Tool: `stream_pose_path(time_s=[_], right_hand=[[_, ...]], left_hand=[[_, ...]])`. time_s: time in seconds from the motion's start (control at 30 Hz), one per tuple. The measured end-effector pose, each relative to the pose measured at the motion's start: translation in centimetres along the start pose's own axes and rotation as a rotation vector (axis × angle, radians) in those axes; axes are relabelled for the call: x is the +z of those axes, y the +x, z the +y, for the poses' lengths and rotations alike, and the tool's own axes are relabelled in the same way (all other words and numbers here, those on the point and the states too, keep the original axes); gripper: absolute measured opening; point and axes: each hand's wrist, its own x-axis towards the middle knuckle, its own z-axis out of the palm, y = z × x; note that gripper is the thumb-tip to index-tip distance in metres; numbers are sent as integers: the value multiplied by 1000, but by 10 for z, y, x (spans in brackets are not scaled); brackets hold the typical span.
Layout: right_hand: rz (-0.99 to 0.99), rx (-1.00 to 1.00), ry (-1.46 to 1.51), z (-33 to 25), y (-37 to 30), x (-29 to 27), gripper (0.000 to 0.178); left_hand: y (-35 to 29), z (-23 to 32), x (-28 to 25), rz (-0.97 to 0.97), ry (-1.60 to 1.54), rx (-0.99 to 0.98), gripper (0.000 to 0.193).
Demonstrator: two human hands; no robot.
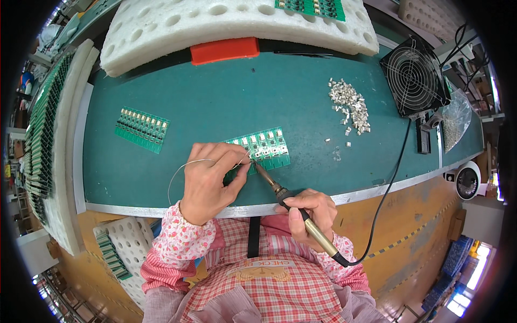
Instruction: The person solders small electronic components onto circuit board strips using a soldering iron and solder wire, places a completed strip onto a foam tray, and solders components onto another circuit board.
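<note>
A green circuit board panel (pixel 276 141) with rows of white components lies on the green mat near the front edge. My right hand (pixel 312 214) is closed round the handle of a soldering iron (pixel 267 177), its tip at the lower part of the panel. Pinched in my left hand (pixel 211 175) is a thin length of solder wire (pixel 175 173), which loops out to the left; its end reaches the panel near the iron's tip. My left hand covers the panel's left part. Another circuit board panel (pixel 142 130) lies apart, farther left.
Small white connectors (pixel 350 102) lie heaped at the right, near a black fan (pixel 413 78) and a clear bag (pixel 455 121). White foam (pixel 161 37) and a red bar (pixel 225 50) line the back. Upright boards (pixel 40 134) stand in foam at left. The iron's cord (pixel 389 188) trails right.
</note>
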Motion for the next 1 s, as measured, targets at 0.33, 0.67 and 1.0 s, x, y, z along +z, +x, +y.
stream_pose_path(time_s=[0.33, 0.67, 1.0], right_hand=[[55, -40, 99, -1, -10, -10, 15], [96, 41, -301, -10, 1, -19, 35], [-85, -65, -310, -7, 1, -7, 34]], left_hand=[[0, 1, 0, 4, -13, 0, 17], [0, 28, 15, 60, 22, 98, 21], [-38, 27, -18, -134, 63, 198, 24]])
